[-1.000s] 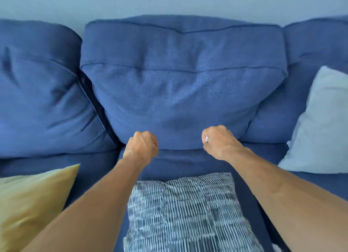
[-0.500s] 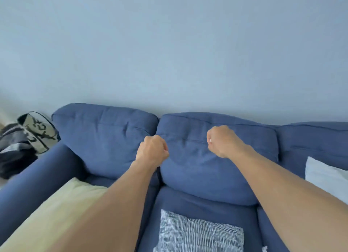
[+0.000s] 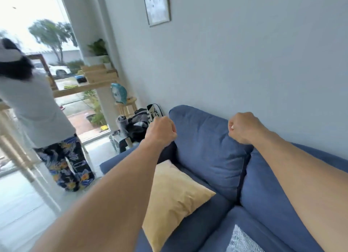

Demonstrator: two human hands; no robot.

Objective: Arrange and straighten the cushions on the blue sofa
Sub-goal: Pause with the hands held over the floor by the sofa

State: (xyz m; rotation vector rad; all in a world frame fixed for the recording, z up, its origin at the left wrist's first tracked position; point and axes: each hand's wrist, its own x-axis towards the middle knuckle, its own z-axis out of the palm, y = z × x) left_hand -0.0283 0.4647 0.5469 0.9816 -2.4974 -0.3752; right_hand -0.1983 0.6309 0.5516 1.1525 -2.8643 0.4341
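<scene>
1. Fingers of the left hand (image 3: 161, 130) are curled tight into a fist, clamped on nothing that can be seen; the fist hangs over the sofa's left end, at the outer top edge of the left back cushion (image 3: 205, 148).
2. Fingers of the right hand (image 3: 243, 128) are also rolled into a fist. It sits in front of the upper right part of the same cushion; whether the knuckles touch the fabric cannot be told.
3. Between the two fists lies the left back cushion, dark blue, leaning against the pale wall (image 3: 254, 63). Its long axis runs from one fist across to the other, so the hands bracket its top corners about evenly, with neither clearly nearer.
4. Below the left fist, along that forearm, a yellow throw cushion (image 3: 175, 201) lies tilted on the seat, one corner pointing up toward the back cushion.
5. Below the right fist, past the seam, stands the middle back cushion (image 3: 271, 186), touching the left one.
6. Farthest toward the wearer, under the right forearm, a corner of a blue-and-white striped cushion (image 3: 243, 242) shows at the bottom edge.
7. Judgement: the left back cushion looks to be the next one to plump or square up, with both hands together.
</scene>
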